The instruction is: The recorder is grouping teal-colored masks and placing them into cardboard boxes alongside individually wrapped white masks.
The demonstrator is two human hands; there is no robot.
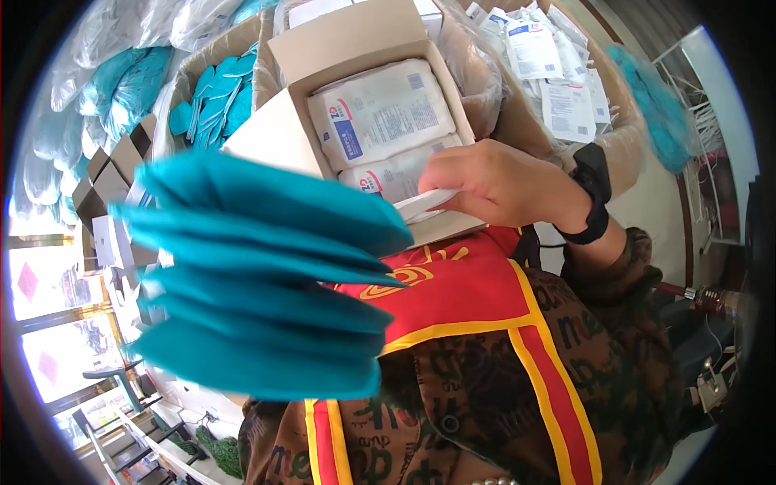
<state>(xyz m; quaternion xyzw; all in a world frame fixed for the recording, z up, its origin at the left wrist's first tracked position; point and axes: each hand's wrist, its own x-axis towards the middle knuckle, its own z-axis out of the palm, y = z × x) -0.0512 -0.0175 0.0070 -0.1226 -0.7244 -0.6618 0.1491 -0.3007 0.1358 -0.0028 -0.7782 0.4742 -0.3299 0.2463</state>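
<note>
A fanned stack of folded teal fabric pieces (259,283) hangs close in front of me, blurred, across the left and middle of the view. My left hand does not show; the stack may be hiding it. My right hand (505,182), a black band around its wrist, is closed over the near right side of an open cardboard box (347,40). Its thumb and fingers pinch the edge of a thin white packet (427,204), most of which I cannot see. Inside the box lie flat white printed packets (384,109) with blue and red markings.
Back left, a lined carton holds loose teal pieces (217,93), beside piled clear bags of teal goods (125,85). Another lined carton at the back right is heaped with white packets (566,105). A teal bundle in plastic (651,105) lies farther right. Empty-looking small boxes (113,190) stand left.
</note>
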